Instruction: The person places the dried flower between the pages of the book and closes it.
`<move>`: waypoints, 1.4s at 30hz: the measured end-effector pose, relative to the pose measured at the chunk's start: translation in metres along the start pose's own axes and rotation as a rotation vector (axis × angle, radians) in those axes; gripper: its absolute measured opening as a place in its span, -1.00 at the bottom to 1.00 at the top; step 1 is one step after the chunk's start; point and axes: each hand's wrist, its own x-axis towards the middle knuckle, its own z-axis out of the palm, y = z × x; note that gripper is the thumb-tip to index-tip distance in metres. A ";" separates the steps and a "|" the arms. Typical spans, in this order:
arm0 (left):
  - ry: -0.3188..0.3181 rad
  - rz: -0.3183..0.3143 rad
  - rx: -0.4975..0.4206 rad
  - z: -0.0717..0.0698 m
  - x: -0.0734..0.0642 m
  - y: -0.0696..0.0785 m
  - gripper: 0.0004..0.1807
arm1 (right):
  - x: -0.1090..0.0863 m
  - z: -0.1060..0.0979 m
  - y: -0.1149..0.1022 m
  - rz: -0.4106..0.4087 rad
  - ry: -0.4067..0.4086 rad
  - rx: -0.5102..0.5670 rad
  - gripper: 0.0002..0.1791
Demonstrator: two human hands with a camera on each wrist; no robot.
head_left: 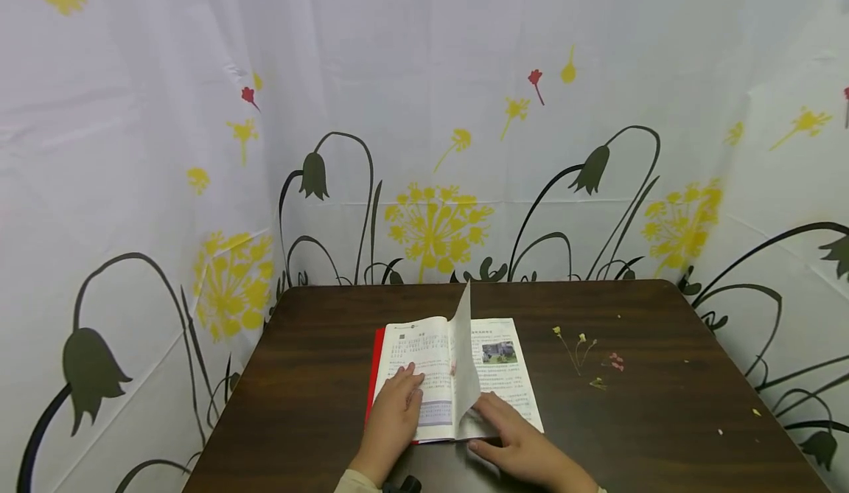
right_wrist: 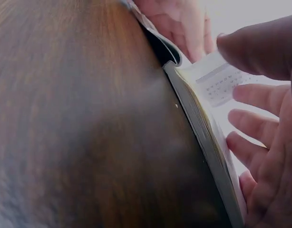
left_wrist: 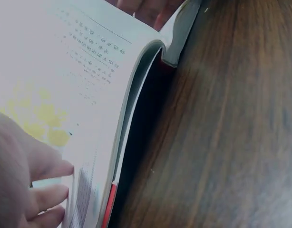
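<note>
An open book with printed text and a small photo lies on the dark wooden table. One page stands nearly upright along its middle. My left hand rests on the left-hand page, fingers spread toward the top. At the lower right of the book, my right hand has its fingers against the standing page's lower corner, partly hidden behind it. In the right wrist view its fingers are extended beside the page block, with the thumb held apart. A red cover edge shows along the left side.
Small dried flowers lie on the table to the right of the book, with a pink sprig and loose bits near them. Behind the table hangs a white curtain printed with flowers.
</note>
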 end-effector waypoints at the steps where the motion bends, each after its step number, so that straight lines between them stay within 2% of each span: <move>1: 0.016 -0.028 -0.021 0.000 0.001 0.000 -0.67 | 0.000 0.000 0.000 -0.021 0.003 -0.032 -0.29; 5: 0.076 -0.135 -0.113 -0.002 0.003 0.000 -0.59 | -0.001 0.001 -0.003 -0.091 0.008 -0.106 -0.33; 7: 0.103 -0.166 -0.164 -0.003 0.003 -0.001 -0.60 | -0.001 0.003 -0.003 -0.135 0.016 -0.128 -0.34; 11: 0.150 -0.145 -0.320 -0.004 0.003 -0.006 -0.67 | 0.000 0.006 -0.002 -0.197 0.063 -0.198 -0.37; 14: 0.199 -0.137 -0.429 -0.004 0.005 -0.010 -0.68 | 0.001 0.007 0.000 -0.195 0.071 -0.221 -0.38; 16: 0.254 -0.150 -0.494 -0.006 0.007 -0.009 -0.75 | 0.002 0.007 0.001 -0.177 0.060 -0.225 -0.39; 18: 0.338 -0.126 -0.578 -0.009 0.007 -0.007 -0.72 | 0.002 0.008 0.001 -0.158 0.041 -0.237 -0.39; 19: 0.397 -0.087 -0.604 -0.010 0.007 -0.006 -0.69 | 0.002 0.008 0.001 -0.149 0.029 -0.246 -0.39; 21: 0.529 0.053 -0.620 -0.014 0.006 -0.003 -0.69 | 0.003 0.008 0.000 -0.136 0.005 -0.265 -0.39; 24: 0.706 0.318 -0.515 -0.019 0.004 0.001 -0.69 | 0.004 0.008 -0.003 -0.121 -0.028 -0.290 -0.38; 26: 0.755 0.474 -0.430 -0.020 0.003 0.003 -0.67 | 0.004 0.008 -0.004 -0.113 -0.036 -0.289 -0.38; 27: 0.753 0.538 -0.398 -0.020 0.003 0.003 -0.67 | 0.004 0.007 -0.004 -0.110 -0.035 -0.289 -0.39; 29: 0.697 0.631 -0.364 -0.019 0.002 0.005 -0.69 | 0.003 0.007 -0.004 -0.107 -0.030 -0.285 -0.39; 31: 0.571 0.642 -0.317 -0.017 0.000 0.006 -0.71 | 0.002 0.007 -0.004 -0.107 -0.025 -0.282 -0.39; 32: 0.479 0.609 -0.290 -0.016 -0.001 0.007 -0.73 | 0.002 0.007 -0.004 -0.109 -0.022 -0.283 -0.39; 34: 0.230 0.491 -0.230 -0.012 -0.004 0.008 -0.72 | 0.001 0.008 -0.003 -0.112 -0.020 -0.287 -0.39; 36: -0.029 0.367 -0.098 -0.008 -0.005 0.008 -0.56 | 0.001 0.008 -0.002 -0.112 -0.019 -0.289 -0.39; 38: -0.222 0.273 0.005 -0.005 -0.005 0.006 -0.39 | 0.002 0.008 -0.001 -0.108 -0.019 -0.293 -0.40; 39: -0.286 0.250 0.031 -0.003 -0.005 0.005 -0.34 | 0.002 0.008 -0.001 -0.102 -0.021 -0.289 -0.40; 40: -0.322 0.243 0.051 -0.002 -0.004 0.003 -0.31 | 0.002 0.008 0.000 -0.096 -0.025 -0.284 -0.41; 42: -0.344 0.238 0.069 0.000 -0.003 0.000 -0.29 | 0.002 0.007 0.000 -0.086 -0.035 -0.268 -0.41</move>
